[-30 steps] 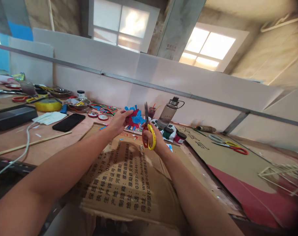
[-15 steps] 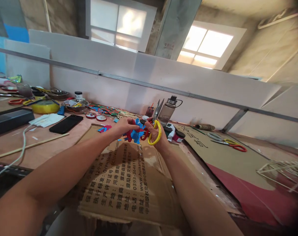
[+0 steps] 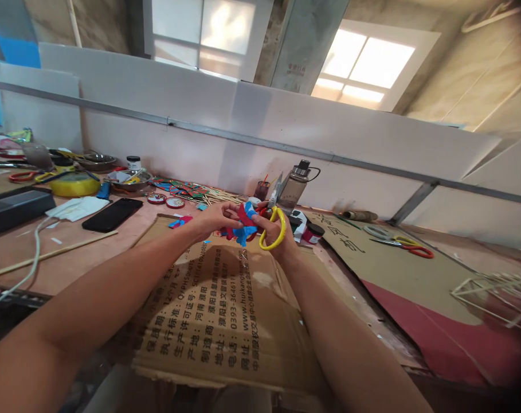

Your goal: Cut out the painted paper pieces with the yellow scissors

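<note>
My right hand [image 3: 281,235] holds scissors [image 3: 276,229] with yellow and red handles, blades pointing up. Its fingertips also pinch a crumpled red and blue piece [image 3: 246,221]. My left hand [image 3: 219,217] is beside the left side of that piece, fingers bent; whether they grip it is too small to tell. Below both hands lies a cardboard sheet [image 3: 217,321] with printed text. Another red and blue scrap [image 3: 180,222] rests at the cardboard's upper left edge.
A phone [image 3: 113,214], tissue [image 3: 77,209] and yellow tape roll [image 3: 75,183] lie left. Behind my hands stands a bottle [image 3: 295,184], near paint jars [image 3: 313,233]. More scissors [image 3: 400,245] and a stick frame [image 3: 492,292] are at right.
The red and blue piece has turned, showing more red on top. My left fingers have shifted slightly left and spread a little. The scissor blades have tilted.
</note>
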The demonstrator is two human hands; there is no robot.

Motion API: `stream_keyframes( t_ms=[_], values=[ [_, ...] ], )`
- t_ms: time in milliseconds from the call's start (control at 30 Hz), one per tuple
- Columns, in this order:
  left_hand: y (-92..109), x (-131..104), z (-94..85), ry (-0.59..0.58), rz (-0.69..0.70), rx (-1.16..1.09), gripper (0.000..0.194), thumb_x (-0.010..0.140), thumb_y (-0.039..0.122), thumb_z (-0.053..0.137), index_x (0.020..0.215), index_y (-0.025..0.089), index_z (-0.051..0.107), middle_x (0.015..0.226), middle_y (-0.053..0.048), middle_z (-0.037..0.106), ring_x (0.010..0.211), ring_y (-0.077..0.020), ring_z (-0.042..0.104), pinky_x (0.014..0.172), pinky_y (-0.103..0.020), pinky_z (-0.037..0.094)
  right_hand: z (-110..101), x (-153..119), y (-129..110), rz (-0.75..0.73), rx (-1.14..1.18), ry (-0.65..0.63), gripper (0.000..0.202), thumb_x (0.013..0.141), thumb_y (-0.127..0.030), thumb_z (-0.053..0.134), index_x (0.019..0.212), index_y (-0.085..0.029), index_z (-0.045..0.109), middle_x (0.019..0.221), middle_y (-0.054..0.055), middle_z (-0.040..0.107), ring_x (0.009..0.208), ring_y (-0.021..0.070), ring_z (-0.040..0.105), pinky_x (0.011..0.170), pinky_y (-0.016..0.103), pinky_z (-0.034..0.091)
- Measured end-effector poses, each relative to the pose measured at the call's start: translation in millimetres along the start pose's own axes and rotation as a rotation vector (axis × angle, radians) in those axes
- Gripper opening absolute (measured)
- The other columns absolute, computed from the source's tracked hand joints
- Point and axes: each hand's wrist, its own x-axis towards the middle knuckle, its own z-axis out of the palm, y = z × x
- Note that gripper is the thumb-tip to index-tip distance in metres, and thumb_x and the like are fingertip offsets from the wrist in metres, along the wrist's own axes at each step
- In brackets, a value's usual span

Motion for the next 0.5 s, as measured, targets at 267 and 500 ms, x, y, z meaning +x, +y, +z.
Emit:
stream_keyframes(
  t_ms=[267, 500],
  values=[
    [-1.2, 8.5, -5.1, 0.267, 0.002, -0.201, 0.041, 0.055, 0.008, 0.095, 0.089, 0.016, 0.072, 0.080, -0.002, 0.075, 0.060, -0.0133, 0.067, 0.059, -0.026, 0.054, 3.2, 0.0, -0.4, 0.047, 0.067, 0.013, 0.041, 0.065, -0.040, 0.086, 0.092, -0.023, 0.060, 0.078, -0.004, 0.062, 0.069, 0.0168, 0.063, 0.066, 0.032, 0.054],
    [-0.4, 9.8, 2.9, 0.372, -0.034, -0.473, 0.021, 0.070, 0.003, 0.083, 0.082, 0.015, 0.070, 0.076, -0.002, 0.076, 0.059, -0.0132, 0.068, 0.060, -0.026, 0.056, 9.4, -3.3, 12.4, 0.049, 0.076, 0.029, 0.036, 0.067, -0.038, 0.084, 0.079, -0.024, 0.053, 0.068, -0.004, 0.059, 0.063, 0.0158, 0.060, 0.059, 0.029, 0.049]
  ],
)
